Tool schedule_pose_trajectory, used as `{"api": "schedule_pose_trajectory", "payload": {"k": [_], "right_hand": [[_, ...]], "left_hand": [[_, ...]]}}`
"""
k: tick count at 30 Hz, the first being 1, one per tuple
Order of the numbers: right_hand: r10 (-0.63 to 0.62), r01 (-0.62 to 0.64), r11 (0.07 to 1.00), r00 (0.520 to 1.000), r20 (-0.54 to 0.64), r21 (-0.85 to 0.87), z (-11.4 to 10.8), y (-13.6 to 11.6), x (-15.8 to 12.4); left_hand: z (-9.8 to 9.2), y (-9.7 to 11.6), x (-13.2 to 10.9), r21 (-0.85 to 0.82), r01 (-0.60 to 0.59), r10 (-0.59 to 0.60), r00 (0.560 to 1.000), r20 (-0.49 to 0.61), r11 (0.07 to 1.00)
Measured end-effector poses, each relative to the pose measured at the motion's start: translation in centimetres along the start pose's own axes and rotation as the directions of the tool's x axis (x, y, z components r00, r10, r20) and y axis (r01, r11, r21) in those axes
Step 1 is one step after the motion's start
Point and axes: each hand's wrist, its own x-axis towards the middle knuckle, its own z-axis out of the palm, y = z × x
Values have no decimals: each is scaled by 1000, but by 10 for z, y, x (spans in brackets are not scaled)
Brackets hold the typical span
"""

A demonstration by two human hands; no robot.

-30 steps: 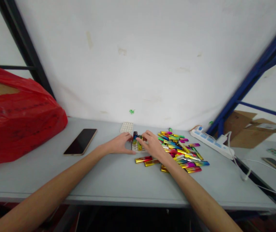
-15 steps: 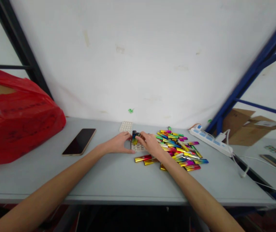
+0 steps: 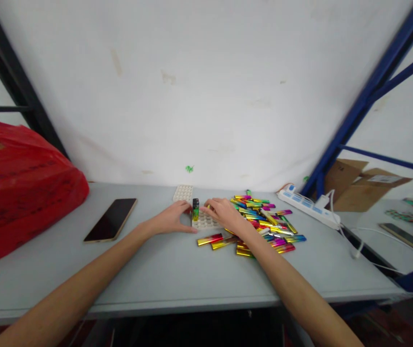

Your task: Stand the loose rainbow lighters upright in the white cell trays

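A lighter with a black top and a green-yellow body stands upright at the left end of a white tray with holes. My left hand is beside that end, thumb and fingers spread apart, fingertips close to the lighter. My right hand is over the tray, its fingers bent together. A small yellow bit shows at those fingertips, apparently part of another lighter; the rest of it is hidden. Right of the tray lies a pile of shiny multicoloured lighters, partly behind my right forearm.
Another white tray with holes lies behind, near the wall. A phone lies to the left, by a red plastic bag. At right are a white power strip with cables and a cardboard box beyond the blue frame.
My right hand has drawn slightly right, away from the upright lighter, whose black top and body now show clearly. My left hand stays at the tray's left end. The camera view has shifted a little.
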Motion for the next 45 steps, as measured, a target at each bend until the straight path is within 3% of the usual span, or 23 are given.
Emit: {"api": "schedule_pose_trajectory", "payload": {"k": [3, 6, 9, 12, 19, 26, 30, 33, 36, 38, 41, 45], "right_hand": [[158, -160, 981, 987, -26, -108, -10, 37, -8], [357, -352, 911, 934, -14, -214, -18, 76, -19], [443, -420, 874, 895, 48, -245, -20, 100, -28], [472, -444, 861, 879, 66, -248, -21, 107, -32], [481, -465, 854, 877, 14, -232, -31, 99, -24], [418, -367, 898, 884, -211, 244, -29, 75, -17], [465, -294, 785, 861, -205, 545, -15, 56, -10], [473, -277, 722, 867, -160, 633, -8, 43, -7], [404, -212, 659, 909, -102, 721, -7, 29, -6], [353, -176, 538, 935, -30, 824, -8, 18, -7], [364, -211, 333, 928, 80, 919, -9, 5, -7], [393, -266, 273, 908, 145, 925, -8, -5, -7]], "left_hand": [[1, -3, 1, -23, 29, -29, 999, 15, 999], [1, -4, 2, -34, 50, -49, 999, 23, 998], [1, -5, 2, -38, 47, -46, 999, 16, 998], [1, -5, 2, -37, 37, -37, 999, 3, 999], [1, -6, 3, -45, 35, -35, 999, -5, 998], [2, -5, 3, -42, 26, -26, 1000, -4, 999], [2, -6, 3, -43, 21, -21, 1000, -4, 999], [3, -7, 4, -45, 19, -19, 1000, -6, 999], [3, -8, 4, -40, 16, -16, 1000, -3, 999], [4, -9, 4, -34, 11, -11, 1000, 1, 999], [4, -8, 4, -34, 6, -6, 1000, 2, 999], [3, -6, 3, -42, 10, -10, 1000, -3, 999]]}}
